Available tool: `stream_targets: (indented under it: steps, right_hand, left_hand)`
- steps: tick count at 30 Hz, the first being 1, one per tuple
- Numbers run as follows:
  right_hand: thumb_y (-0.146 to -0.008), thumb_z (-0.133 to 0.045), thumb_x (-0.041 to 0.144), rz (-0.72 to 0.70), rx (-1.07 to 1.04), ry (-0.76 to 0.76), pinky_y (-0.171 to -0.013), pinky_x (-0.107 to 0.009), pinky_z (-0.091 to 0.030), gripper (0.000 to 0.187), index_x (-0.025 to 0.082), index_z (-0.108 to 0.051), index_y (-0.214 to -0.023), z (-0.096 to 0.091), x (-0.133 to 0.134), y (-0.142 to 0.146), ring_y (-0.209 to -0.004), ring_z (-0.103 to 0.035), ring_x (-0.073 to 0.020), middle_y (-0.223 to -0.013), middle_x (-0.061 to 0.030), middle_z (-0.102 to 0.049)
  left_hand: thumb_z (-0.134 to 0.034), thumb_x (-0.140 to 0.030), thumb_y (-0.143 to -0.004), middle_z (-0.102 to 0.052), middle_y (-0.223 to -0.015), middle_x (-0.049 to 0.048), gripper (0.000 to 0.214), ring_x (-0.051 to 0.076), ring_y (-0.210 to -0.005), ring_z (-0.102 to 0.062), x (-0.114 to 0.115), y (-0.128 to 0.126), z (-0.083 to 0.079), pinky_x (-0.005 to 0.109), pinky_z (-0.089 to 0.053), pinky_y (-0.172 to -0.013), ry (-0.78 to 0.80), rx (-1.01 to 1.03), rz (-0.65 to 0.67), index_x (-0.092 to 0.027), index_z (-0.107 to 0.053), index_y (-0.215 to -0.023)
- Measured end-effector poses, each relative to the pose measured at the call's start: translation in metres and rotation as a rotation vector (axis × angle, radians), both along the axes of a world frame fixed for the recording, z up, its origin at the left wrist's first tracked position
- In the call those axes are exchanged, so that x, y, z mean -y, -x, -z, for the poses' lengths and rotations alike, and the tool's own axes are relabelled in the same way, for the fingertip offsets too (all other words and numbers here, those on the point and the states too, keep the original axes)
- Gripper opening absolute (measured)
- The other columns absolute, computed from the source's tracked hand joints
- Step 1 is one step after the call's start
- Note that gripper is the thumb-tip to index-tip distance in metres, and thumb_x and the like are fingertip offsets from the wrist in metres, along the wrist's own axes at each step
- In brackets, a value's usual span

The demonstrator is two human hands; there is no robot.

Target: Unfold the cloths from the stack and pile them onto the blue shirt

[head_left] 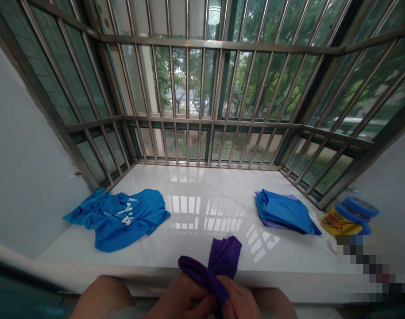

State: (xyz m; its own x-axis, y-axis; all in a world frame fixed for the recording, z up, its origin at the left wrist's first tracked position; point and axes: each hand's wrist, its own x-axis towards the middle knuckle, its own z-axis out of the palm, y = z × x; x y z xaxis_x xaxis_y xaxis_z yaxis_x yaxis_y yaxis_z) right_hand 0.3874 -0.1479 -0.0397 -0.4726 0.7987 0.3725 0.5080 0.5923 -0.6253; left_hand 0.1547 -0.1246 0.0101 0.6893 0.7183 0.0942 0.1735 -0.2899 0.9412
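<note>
My left hand (180, 297) and my right hand (238, 299) meet at the bottom of the view, both gripping a twisted purple cloth garment (224, 259). One end of it stands up past the ledge edge, and the rest is bunched between my fingers. Farther off on the white marble sill (202, 239) lies a crumpled blue T-shirt (122, 219) with white print. A folded stack of blue and purple cloth (283, 212) rests on the right, out of reach of either hand.
Steel window bars (189, 84) and glass close off the far side of the sill, with trees outside. Grey walls flank it. A yellow container with blue rings (350, 217) stands at the right end. My knees (101, 297) show at the bottom.
</note>
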Motion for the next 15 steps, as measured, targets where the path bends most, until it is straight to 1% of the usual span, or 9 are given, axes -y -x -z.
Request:
stream_targets:
  steps: [2,4,7,9,12,13,15]
  right_hand:
    - [-0.116,-0.035,0.055,0.004,0.013,0.001,-0.095,-0.030,-0.066,0.054,0.027,-0.071,-0.144,0.001,0.000,0.001,-0.108,-0.082,-0.0231,-0.120,-0.0099,-0.082]
    - [-0.116,-0.035,0.054,0.012,0.027,-0.005,-0.095,-0.030,-0.066,0.052,0.028,-0.071,-0.144,0.001,0.000,0.003,-0.108,-0.082,-0.0231,-0.121,-0.0100,-0.082]
    - [-0.115,-0.043,0.050,-0.010,0.055,-0.017,-0.098,-0.029,-0.065,0.044,0.027,-0.069,-0.143,-0.001,-0.001,0.007,-0.110,-0.082,-0.0233,-0.125,-0.0092,-0.082]
    - [-0.113,-0.050,0.043,-0.033,0.067,-0.032,-0.099,-0.027,-0.064,0.038,0.026,-0.067,-0.142,-0.001,-0.001,0.010,-0.110,-0.082,-0.0222,-0.125,-0.0080,-0.082]
    - [-0.110,-0.054,0.034,-0.026,0.069,-0.110,-0.098,-0.025,-0.064,0.033,0.026,-0.065,-0.140,0.004,-0.002,0.012,-0.106,-0.082,-0.0207,-0.122,-0.0068,-0.083]
    - [-0.110,-0.055,0.033,-0.017,0.072,-0.134,-0.096,-0.024,-0.064,0.032,0.025,-0.065,-0.139,0.006,-0.002,0.013,-0.104,-0.083,-0.0203,-0.121,-0.0065,-0.083]
    - [-0.109,-0.056,0.033,0.000,0.086,-0.135,-0.092,-0.023,-0.065,0.032,0.025,-0.065,-0.139,0.010,-0.001,0.013,-0.100,-0.083,-0.0199,-0.119,-0.0066,-0.083]
  left_hand:
    - [-0.045,-0.060,-0.111,-0.067,-0.077,0.0021,0.062,0.016,-0.074,-0.060,0.000,0.001,-0.002,0.025,-0.048,-0.075,-0.028,0.025,0.006,-0.017,-0.076,-0.078]
    - [-0.047,-0.061,-0.110,-0.071,-0.082,0.0036,0.061,0.018,-0.080,-0.062,0.001,0.003,-0.003,0.027,-0.049,-0.080,-0.022,0.027,-0.007,-0.017,-0.079,-0.082]
    - [-0.062,-0.065,-0.102,-0.078,-0.096,0.0057,0.051,0.021,-0.089,-0.065,0.003,0.006,-0.002,0.028,-0.051,-0.084,0.049,-0.013,-0.082,-0.019,-0.084,-0.098]
    - [-0.067,-0.065,-0.098,-0.079,-0.097,0.0056,0.049,0.022,-0.091,-0.065,0.003,0.006,0.001,0.027,-0.051,-0.082,0.102,-0.052,-0.135,-0.019,-0.084,-0.102]
    - [-0.061,-0.061,-0.103,-0.076,-0.083,0.0042,0.050,0.019,-0.082,-0.064,0.002,0.005,0.006,0.026,-0.050,-0.077,0.142,-0.098,-0.184,-0.018,-0.083,-0.088]
    - [-0.059,-0.059,-0.104,-0.075,-0.080,0.0040,0.051,0.019,-0.080,-0.063,0.002,0.004,0.006,0.025,-0.050,-0.075,0.146,-0.106,-0.190,-0.018,-0.082,-0.083]
    - [-0.060,-0.057,-0.103,-0.074,-0.077,0.0045,0.051,0.019,-0.077,-0.062,0.002,0.003,0.007,0.025,-0.050,-0.072,0.142,-0.100,-0.194,-0.018,-0.081,-0.079]
